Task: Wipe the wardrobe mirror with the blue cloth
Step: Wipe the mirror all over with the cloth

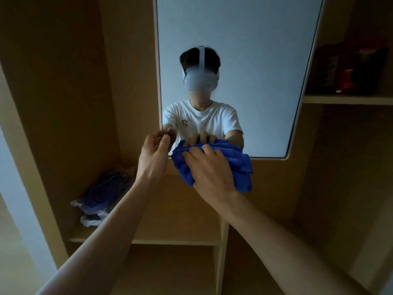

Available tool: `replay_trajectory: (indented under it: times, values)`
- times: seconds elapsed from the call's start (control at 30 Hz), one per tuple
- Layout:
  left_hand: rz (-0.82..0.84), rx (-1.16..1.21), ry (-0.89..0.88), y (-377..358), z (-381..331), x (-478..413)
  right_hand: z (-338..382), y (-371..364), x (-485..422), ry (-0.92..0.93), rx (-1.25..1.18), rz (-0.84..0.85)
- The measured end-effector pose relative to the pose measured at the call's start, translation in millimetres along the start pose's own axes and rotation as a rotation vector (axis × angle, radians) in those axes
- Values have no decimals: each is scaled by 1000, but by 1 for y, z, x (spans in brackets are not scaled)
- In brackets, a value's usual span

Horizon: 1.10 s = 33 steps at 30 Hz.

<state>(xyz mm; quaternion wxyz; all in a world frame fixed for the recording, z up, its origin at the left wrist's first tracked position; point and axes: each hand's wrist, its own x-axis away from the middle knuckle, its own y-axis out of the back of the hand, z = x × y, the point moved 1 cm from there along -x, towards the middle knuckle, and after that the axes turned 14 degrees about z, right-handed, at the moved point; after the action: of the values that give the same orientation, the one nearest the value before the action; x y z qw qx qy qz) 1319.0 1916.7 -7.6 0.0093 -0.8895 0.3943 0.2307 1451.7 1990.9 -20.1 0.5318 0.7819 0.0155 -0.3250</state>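
The wardrobe mirror is a tall panel with rounded lower corners, set in a wooden wardrobe. A bunched blue cloth lies against its bottom edge, partly over the wooden frame. My right hand presses flat on the cloth, fingers spread over its upper left part. My left hand hovers just left of the cloth by the mirror's lower left corner, fingers loosely curled and holding nothing. The mirror reflects me, both hands and the cloth.
A wooden shelf below left holds a bagged blue bundle. An upper right shelf carries dark red and black items. A vertical wooden divider stands under the mirror.
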Motion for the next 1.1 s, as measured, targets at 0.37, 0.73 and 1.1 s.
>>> replay_trajectory:
  times: [0.37,0.73,1.1]
  values:
    - [-146,-13,-25,-20,1,6,-113,3,65,-172,52,-7]
    - [-45,-88,-31,-16,12,7,-172,27,108,-390,125,15]
    - [68,-200,-2,-16,17,1,-155,17,87,-619,-258,-180]
